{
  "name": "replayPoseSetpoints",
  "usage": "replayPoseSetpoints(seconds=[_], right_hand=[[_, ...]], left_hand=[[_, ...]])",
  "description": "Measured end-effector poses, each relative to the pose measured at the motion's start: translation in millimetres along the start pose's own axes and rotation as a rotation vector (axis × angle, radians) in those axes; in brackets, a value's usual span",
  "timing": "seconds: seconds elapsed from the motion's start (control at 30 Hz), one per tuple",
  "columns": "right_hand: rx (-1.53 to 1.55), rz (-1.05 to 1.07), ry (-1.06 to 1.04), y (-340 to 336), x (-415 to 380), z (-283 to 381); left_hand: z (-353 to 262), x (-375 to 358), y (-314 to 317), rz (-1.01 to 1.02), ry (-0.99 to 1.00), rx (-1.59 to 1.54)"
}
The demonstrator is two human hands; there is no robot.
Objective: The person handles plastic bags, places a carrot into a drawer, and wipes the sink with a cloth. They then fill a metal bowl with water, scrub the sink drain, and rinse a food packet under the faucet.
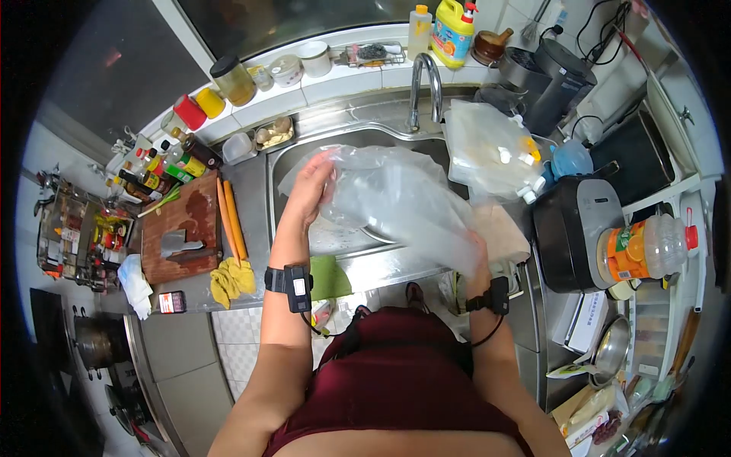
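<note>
A clear plastic bag (396,190) is stretched between my two hands above the sink (278,179). My left hand (311,185) grips its upper left end, the fingers partly hidden behind the film. At the lower right end, my right hand (478,257) is closed on the bag, with some fingers covered by the plastic. Right of the sink, close to the held bag, lies a pile of clear plastic pouches (487,145) with white and yellow caps. Below that pile is a beige cloth (504,234), near my right hand.
A faucet (423,91) rises behind the sink. On the left, a cutting board (179,221) carries a cleaver (181,244), with carrots (231,221) and a yellow cloth (232,280) beside it. A black appliance (575,236) and a large bottle (647,247) stand to the right.
</note>
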State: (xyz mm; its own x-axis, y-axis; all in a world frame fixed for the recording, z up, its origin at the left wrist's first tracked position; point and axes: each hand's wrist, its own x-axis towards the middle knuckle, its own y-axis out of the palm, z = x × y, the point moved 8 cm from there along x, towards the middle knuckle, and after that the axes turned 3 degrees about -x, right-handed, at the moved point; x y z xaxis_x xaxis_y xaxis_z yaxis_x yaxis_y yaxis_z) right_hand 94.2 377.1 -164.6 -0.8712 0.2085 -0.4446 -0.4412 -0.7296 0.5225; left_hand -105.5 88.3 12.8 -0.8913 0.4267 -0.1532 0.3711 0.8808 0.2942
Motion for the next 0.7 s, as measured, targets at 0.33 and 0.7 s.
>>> replayPoseSetpoints(seconds=[0.33,0.7], right_hand=[[0.175,-0.047,-0.249,129.4,-1.0,15.2],[0.148,-0.205,-0.518,147.7,12.8,39.9]], left_hand=[[21.1,-19.6,22.0,-0.009,-0.008,0.358],[32.1,-31.9,15.6,-0.049,0.027,0.420]])
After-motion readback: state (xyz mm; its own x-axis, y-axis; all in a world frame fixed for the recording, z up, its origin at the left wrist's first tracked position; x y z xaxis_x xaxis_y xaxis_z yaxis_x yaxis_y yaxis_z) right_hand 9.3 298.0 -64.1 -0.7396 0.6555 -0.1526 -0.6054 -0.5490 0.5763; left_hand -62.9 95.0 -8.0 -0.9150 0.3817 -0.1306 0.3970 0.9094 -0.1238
